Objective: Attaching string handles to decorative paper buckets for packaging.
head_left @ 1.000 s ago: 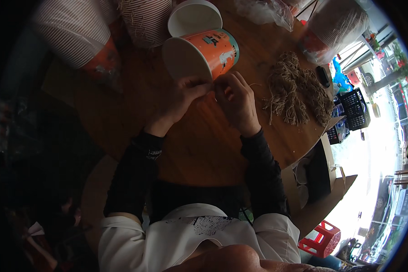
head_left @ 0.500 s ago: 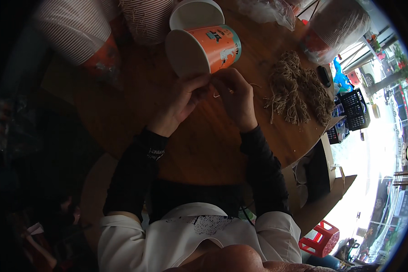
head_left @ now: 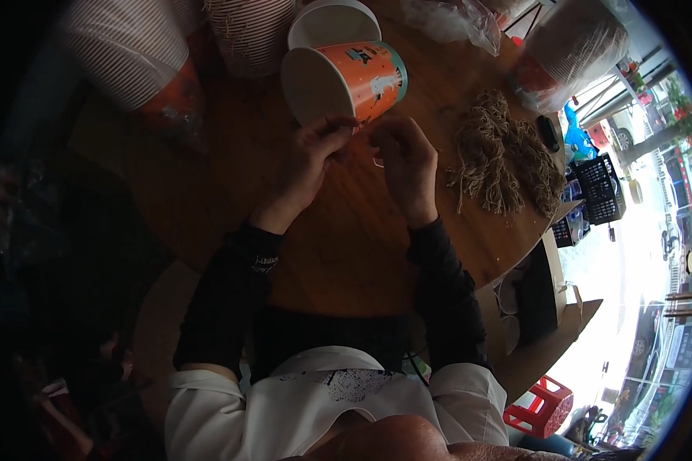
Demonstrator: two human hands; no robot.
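Observation:
An orange paper bucket (head_left: 369,81) with a white inside lies on its side, its open end facing left. My left hand (head_left: 315,157) is closed in a pinch at the lower edge of the bucket's rim; what is between its fingertips is too small to make out. Just right of it, my right hand (head_left: 409,169) is closed with the fingers curled. A short pale bit of string (head_left: 378,162) shows below its fingertips. Farther right lies a bundle of tan strings (head_left: 500,157) in a loose, frayed heap.
Behind the bucket rests another white paper bucket (head_left: 332,24). Stacked buckets (head_left: 250,34) and a plastic-wrapped stack (head_left: 127,58) stand far left, another wrapped stack (head_left: 569,50) far right. The round wooden table (head_left: 331,261) carries a small black object (head_left: 547,134). A red stool (head_left: 542,407) stands lower right.
My hands have drawn apart: the right has moved slightly right and the left slightly left. The bucket has rolled a little, so its printed figure sits higher.

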